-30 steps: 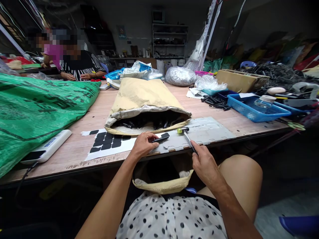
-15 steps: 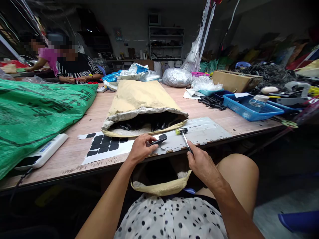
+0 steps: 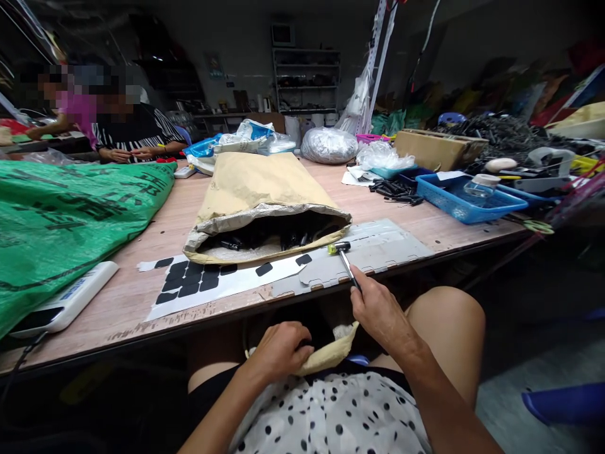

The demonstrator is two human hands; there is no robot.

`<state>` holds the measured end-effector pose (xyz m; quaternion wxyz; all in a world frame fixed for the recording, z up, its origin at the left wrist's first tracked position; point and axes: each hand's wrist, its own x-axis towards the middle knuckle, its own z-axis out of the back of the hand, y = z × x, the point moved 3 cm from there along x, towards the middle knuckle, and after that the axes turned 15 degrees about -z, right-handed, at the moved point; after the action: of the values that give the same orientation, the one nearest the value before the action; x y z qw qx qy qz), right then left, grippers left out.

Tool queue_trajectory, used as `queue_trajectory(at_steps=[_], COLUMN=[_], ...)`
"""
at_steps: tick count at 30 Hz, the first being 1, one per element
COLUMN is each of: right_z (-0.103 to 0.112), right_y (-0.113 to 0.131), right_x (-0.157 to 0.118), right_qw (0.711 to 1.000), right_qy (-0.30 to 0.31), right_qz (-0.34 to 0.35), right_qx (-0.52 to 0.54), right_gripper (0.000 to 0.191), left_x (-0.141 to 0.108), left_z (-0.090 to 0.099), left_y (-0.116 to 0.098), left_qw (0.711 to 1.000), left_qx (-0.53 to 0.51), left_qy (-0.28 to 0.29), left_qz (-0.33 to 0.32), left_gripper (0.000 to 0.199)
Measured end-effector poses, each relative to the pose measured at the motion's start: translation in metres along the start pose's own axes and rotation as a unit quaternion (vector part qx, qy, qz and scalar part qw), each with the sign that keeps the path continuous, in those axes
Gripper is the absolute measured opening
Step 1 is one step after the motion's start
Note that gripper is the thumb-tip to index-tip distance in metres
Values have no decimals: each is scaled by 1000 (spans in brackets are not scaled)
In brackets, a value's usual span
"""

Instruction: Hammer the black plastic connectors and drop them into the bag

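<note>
My right hand [image 3: 380,309] is closed around the handle of a small hammer [image 3: 348,265]. Its black and yellow-green head rests at or just above the grey board [image 3: 387,252] at the table edge. Lower down, my left hand [image 3: 283,347] is over the mouth of a yellowish paper sack [image 3: 331,354] in my lap. Its fingers are bent, with a dark gap before the thumb; whether anything is between them is hidden. On the table a larger paper sack [image 3: 265,180] gapes towards me, with black parts [image 3: 231,242] inside. Black rounded-square pieces [image 3: 189,277] lie on a white sheet [image 3: 236,287].
A green woven sack [image 3: 80,208] and a white device [image 3: 80,299] with a cable are at left. Right are a blue basket [image 3: 467,205], loose black parts [image 3: 397,191] and a cardboard box [image 3: 430,149]. Two people [image 3: 137,126] sit across at far left.
My left hand has dropped from the board to the lap sack. The black part it held is out of sight. My right hand keeps the hammer in nearly the same place.
</note>
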<state>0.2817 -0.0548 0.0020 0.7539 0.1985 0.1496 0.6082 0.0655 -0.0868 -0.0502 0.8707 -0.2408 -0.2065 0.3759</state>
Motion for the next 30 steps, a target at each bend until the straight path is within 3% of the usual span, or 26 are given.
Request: queue_trajectory(at_steps=[2, 5, 7, 8, 9, 11, 14, 17, 24, 27, 30], right_z=[0, 0, 0, 0, -1, -1, -2, -1, 0, 0, -1], right_y=[0, 1, 1, 1, 1, 0, -1, -1, 1, 1, 1], right_x=[0, -1, -2, -3, -3, -2, -1, -1, -3, -2, -2], right_qw=[1000, 1000, 1000, 1000, 1000, 1000, 1000, 1000, 1000, 1000, 1000], right_qy=[-5, -13, -14, -15, -15, -15, -10, -6, -5, -2, -3], right_qz=[-3, -3, 0, 2, 2, 1, 0, -4, -13, -9, -6], right_qx=[-3, -11, -17, -19, -19, -17, -10, -8, -22, -20, -12], right_gripper=[54, 53, 53, 54, 54, 54, 54, 54, 54, 54, 54], left_x=[7, 19, 26, 29, 33, 41, 51, 53, 43, 49, 56], left_z=[22, 79, 120, 136, 150, 169, 179, 180, 182, 183, 184], left_y=[-7, -1, 18, 31, 46, 75, 105, 117, 121, 119, 114], left_qw=[999, 982, 941, 919, 898, 874, 855, 853, 861, 853, 826], left_qx=[-21, -1, 70, 105, 139, 192, 220, 221, 171, 172, 195], left_qy=[-21, -190, -323, -360, -375, -348, -290, -268, -277, -279, -293], left_qz=[-27, -1, 73, 124, 180, 280, 370, 389, 391, 407, 440], left_gripper=[12, 21, 24, 25, 27, 36, 59, 58, 37, 41, 50])
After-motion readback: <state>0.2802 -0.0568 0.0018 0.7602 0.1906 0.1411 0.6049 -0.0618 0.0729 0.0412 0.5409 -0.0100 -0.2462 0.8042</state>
